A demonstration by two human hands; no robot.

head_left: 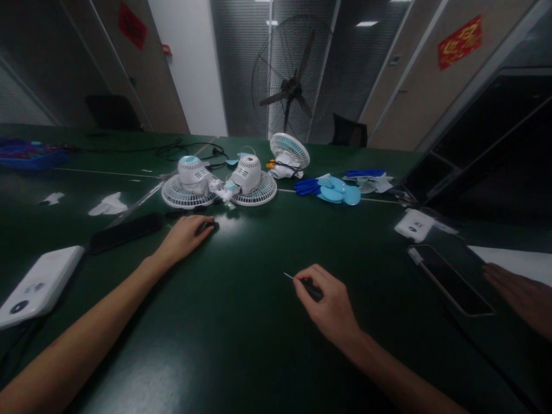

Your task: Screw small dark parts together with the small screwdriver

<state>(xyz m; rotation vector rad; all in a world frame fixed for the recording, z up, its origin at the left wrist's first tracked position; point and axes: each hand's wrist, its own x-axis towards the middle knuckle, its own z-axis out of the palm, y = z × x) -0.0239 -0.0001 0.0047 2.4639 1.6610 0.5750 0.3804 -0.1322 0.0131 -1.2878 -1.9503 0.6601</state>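
My right hand (325, 299) is closed around the dark handle of a small screwdriver (314, 290). Its thin metal shaft points up and left, just above the green tabletop (241, 322). Farther off to the left, my left hand (185, 237) has its fingers curled over a small black object (209, 226) whose kind I cannot make out. Just beyond that hand, two small white fans (194, 181) lie with their grilles down on the table. A third white fan (290, 155) with its grille tilted up stands behind them.
Light-blue fan blades (338, 191) and blue gloves (307, 186) lie right of the fans. At left are a white device (41, 282) and a black case (125, 232). A phone (451, 280), a white box (414, 225) and another person's hand (520, 296) are at right.
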